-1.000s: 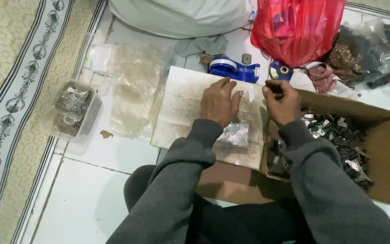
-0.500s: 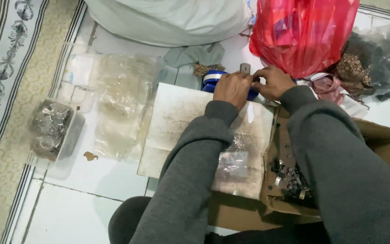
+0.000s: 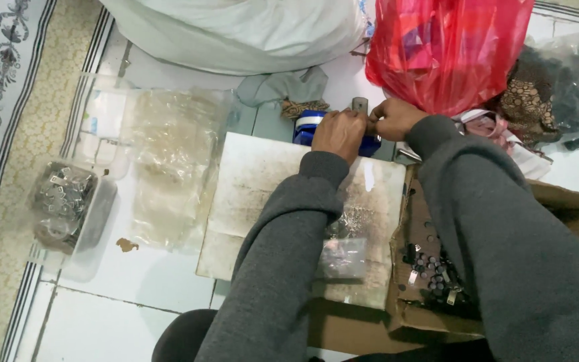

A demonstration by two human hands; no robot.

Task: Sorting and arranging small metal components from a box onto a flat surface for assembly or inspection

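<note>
Two hands meet over a blue tape dispenser on a tiled floor, seen from above.

A white sack (image 3: 236, 33) and a red plastic bag (image 3: 447, 50) lie at the top; a cardboard box (image 3: 571, 208) of small metal parts sits right, a worn white board (image 3: 256, 194) in the centre. The left hand (image 3: 338, 133) presses curled onto the blue tape dispenser (image 3: 309, 124) just beyond the board; the right hand (image 3: 393, 118) pinches something at it, too small to tell.
</note>
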